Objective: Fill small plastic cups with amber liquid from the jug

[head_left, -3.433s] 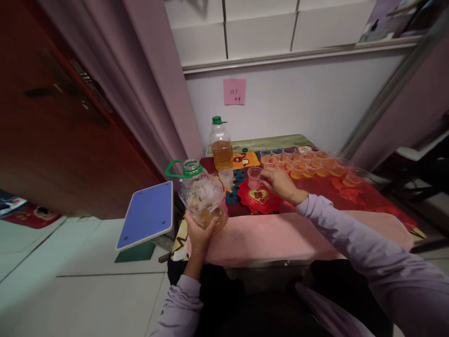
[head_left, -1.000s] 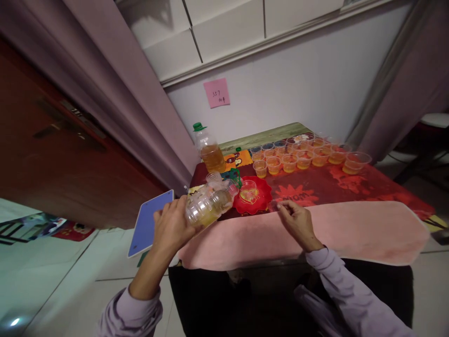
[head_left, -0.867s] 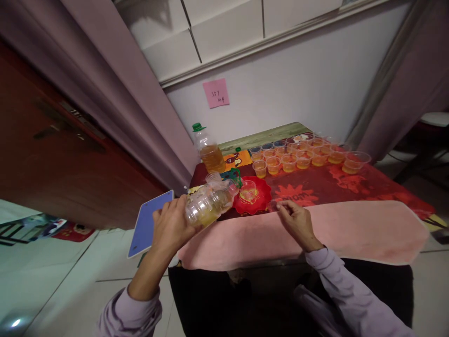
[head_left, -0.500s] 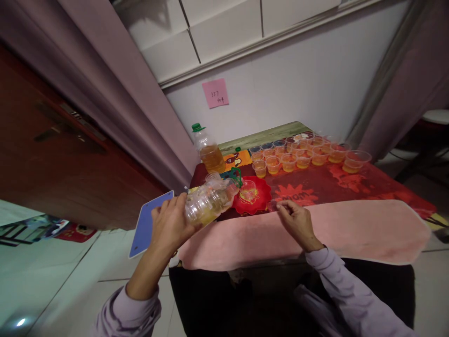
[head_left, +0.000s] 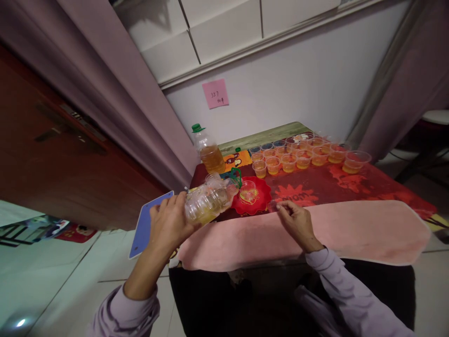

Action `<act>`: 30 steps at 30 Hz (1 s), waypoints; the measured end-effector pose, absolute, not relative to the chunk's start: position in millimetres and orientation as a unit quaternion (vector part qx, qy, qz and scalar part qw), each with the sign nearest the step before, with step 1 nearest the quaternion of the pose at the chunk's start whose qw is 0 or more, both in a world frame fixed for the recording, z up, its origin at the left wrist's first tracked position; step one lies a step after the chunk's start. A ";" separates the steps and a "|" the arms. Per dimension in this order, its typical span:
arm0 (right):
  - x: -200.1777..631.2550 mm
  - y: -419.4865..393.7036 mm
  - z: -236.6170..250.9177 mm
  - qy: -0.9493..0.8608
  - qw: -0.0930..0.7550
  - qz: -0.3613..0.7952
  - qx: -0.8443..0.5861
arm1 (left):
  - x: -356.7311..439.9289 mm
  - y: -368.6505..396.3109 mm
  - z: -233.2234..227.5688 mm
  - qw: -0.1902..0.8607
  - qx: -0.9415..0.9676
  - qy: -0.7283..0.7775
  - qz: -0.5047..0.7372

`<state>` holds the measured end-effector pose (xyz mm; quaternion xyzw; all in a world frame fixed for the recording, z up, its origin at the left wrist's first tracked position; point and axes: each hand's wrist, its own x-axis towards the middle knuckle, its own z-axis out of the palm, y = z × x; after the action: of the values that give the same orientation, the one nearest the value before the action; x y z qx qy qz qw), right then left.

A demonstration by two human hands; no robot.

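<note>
Left hand [head_left: 170,217] gripped tilted bottle [head_left: 210,203], its neck at red plate's [head_left: 264,192] left edge | right hand [head_left: 296,220] hung just right of plate, fingertips drawn together, grip on anything unclear | clear cup [head_left: 248,187] sat on plate | filled cups [head_left: 288,163] stood beyond plate, rightward | capped bottle [head_left: 212,157] stood beyond plate, leftward

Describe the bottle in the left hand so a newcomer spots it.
On the table against the wall, find the scalloped red plate. Left of it, the left hand grips a clear plastic bottle part-filled with yellowish liquid. It is tilted, neck toward the plate, whereas the green-capped bottle behind stands upright.
</note>
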<state>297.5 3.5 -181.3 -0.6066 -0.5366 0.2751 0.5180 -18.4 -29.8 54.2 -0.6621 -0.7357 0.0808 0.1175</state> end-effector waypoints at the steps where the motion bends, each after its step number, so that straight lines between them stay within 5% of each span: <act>1: 297.6 3.4 -181.1 -0.537 0.517 0.277 -0.607 | -18.1 -29.7 54.8 0.118 -0.663 -0.735 0.082; 30: 298.5 3.6 -183.9 -0.535 0.510 0.294 -0.605 | -13.5 -28.5 62.1 0.119 -0.672 -0.727 0.081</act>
<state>298.5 3.6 -183.9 -0.6055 -0.5351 0.2944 0.5103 -13.5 -28.5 62.1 -0.6717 -0.7267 0.0811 0.1191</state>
